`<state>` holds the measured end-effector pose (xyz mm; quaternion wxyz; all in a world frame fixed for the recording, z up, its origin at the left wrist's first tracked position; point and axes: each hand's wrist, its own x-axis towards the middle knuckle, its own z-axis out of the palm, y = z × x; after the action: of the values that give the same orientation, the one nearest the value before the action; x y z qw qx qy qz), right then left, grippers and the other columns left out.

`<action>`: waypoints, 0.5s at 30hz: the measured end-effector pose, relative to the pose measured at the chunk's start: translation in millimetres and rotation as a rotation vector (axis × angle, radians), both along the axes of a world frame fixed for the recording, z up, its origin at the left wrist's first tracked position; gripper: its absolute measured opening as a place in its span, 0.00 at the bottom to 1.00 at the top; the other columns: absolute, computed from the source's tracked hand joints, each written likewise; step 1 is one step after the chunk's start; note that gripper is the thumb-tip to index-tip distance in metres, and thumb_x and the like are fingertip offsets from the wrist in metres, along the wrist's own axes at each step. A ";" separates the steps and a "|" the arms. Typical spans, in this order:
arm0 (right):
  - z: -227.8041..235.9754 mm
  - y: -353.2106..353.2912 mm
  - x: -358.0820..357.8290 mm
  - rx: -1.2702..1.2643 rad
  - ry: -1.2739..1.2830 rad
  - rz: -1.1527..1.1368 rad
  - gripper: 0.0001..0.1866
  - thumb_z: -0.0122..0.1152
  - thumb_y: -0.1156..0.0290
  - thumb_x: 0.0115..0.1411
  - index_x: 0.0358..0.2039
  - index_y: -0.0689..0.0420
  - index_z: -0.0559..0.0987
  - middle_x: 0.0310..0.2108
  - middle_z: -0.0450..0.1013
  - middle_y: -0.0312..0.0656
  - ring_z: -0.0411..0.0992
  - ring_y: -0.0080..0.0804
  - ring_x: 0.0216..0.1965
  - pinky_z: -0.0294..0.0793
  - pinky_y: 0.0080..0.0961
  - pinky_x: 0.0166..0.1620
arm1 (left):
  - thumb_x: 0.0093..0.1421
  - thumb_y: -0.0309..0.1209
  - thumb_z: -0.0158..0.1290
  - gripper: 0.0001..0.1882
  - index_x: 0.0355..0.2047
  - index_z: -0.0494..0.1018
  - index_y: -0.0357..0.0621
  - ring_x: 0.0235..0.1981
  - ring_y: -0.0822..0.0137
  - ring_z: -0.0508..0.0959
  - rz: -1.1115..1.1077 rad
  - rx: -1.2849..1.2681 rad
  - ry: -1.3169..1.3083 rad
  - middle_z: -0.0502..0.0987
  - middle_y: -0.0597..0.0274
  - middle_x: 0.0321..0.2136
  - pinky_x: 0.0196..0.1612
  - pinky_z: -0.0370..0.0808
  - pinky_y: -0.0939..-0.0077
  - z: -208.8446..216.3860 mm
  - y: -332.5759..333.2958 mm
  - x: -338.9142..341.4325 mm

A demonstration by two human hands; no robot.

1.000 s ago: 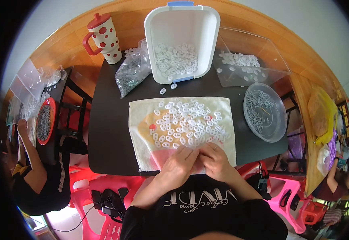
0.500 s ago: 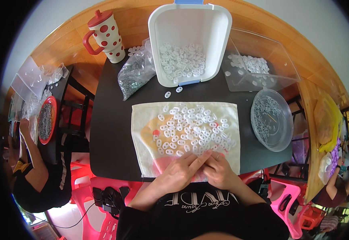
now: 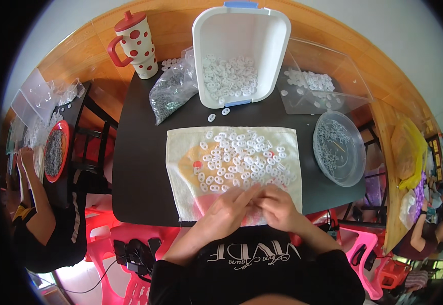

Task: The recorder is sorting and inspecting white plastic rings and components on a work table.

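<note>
My left hand (image 3: 226, 210) and my right hand (image 3: 279, 208) meet over the near part of a pale patterned towel (image 3: 180, 145). The fingertips of both are pinched close together. Whatever lies between them is too small or hidden to make out. Just beyond my fingers, many small white oval plastic pieces with two holes (image 3: 230, 156) are scattered across the towel. Two more oval pieces (image 3: 211, 117) rest on the dark table beyond its far edge.
A white bin (image 3: 197, 61) of more pieces stands tipped toward me, between a bag of small grey parts (image 3: 168, 96) and a clear box (image 3: 302, 104). To the right is a round clear tub (image 3: 356, 168) with small metallic-looking parts. A spotted tumbler (image 3: 142, 53) stands far left. Other people sit either side.
Both hands stay together at the towel's near part, with fingers slightly shifted. The whole view has moved a little. The pieces on the towel look much the same.
</note>
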<state>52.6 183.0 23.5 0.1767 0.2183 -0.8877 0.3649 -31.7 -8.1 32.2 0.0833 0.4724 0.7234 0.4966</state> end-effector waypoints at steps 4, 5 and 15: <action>67.4 26.3 -5.6 0.075 0.300 -0.256 0.08 0.58 0.88 0.48 0.30 0.64 0.77 0.30 0.74 0.47 0.72 0.43 0.27 0.71 0.35 0.30 | 0.53 0.17 0.58 0.23 0.51 0.73 0.29 0.30 0.51 0.76 0.019 0.084 0.043 0.75 0.50 0.30 0.35 0.75 0.61 -8.5 -3.2 1.8; 83.4 40.0 -13.5 0.089 0.389 -0.357 0.06 0.58 0.87 0.52 0.31 0.64 0.77 0.29 0.75 0.48 0.72 0.43 0.27 0.71 0.35 0.30 | 0.52 0.17 0.58 0.20 0.48 0.75 0.29 0.30 0.52 0.76 0.008 0.069 0.104 0.75 0.51 0.30 0.34 0.75 0.62 -8.4 -2.2 0.1; 101.5 76.8 -83.6 -0.129 0.116 -0.353 0.02 0.60 0.82 0.61 0.33 0.63 0.80 0.31 0.75 0.41 0.73 0.27 0.33 0.72 0.22 0.37 | 0.44 0.17 0.59 0.14 0.35 0.77 0.33 0.33 0.54 0.74 0.030 0.053 0.346 0.76 0.55 0.32 0.36 0.74 0.65 -13.0 -4.9 8.1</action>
<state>-31.0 259.8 125.0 0.3026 0.0682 -0.8752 0.3712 -23.6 -13.0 19.2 -0.0624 0.5419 0.7207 0.4279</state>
